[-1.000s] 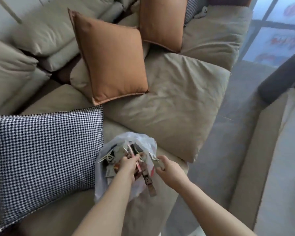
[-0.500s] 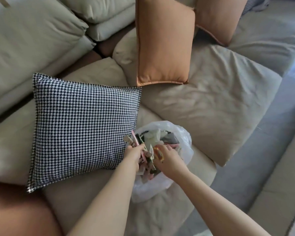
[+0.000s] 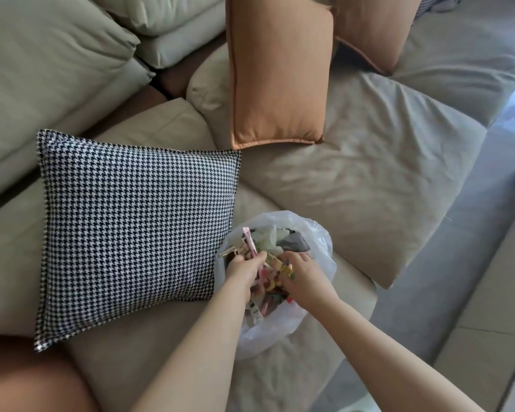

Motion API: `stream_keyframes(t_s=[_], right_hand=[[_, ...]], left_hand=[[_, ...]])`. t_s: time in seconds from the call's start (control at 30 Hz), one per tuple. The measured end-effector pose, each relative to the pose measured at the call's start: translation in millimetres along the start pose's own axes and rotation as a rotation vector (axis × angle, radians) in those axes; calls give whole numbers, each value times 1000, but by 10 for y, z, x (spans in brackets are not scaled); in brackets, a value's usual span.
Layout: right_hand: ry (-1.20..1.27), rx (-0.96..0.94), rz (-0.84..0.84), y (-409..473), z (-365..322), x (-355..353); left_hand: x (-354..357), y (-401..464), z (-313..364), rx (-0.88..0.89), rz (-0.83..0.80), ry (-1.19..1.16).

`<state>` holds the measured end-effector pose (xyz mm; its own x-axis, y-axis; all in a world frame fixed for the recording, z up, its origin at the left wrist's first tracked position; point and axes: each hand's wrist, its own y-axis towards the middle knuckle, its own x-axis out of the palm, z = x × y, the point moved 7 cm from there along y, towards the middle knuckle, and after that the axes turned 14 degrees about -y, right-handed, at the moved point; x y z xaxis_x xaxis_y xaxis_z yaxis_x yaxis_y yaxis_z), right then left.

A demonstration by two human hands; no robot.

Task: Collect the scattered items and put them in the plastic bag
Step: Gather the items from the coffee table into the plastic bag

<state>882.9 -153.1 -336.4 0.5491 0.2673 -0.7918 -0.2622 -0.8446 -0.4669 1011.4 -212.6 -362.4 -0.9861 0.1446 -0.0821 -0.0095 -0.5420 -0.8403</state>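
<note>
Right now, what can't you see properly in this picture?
1. Head view: the bottom of the plastic bag, hidden by both hands and the pile.
2. What the small items are: too small and jumbled.
3. The left hand and right hand fingertips, buried among the items.
4. The second orange cushion, cut off by the top edge.

No text, label, brand or number can be read anywhere in view. The small wrappers (image 3: 272,263) between the left hand (image 3: 244,270) and the right hand (image 3: 302,275) carry coloured print, but it is too small and blurred to make out.
</note>
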Motion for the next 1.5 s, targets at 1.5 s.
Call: stream_keyframes(t_s=[1.5], right_hand=[[198, 689, -78, -2489, 4281, -196]], left_hand=[[3904, -1619, -2071, 470, -642, 1778]])
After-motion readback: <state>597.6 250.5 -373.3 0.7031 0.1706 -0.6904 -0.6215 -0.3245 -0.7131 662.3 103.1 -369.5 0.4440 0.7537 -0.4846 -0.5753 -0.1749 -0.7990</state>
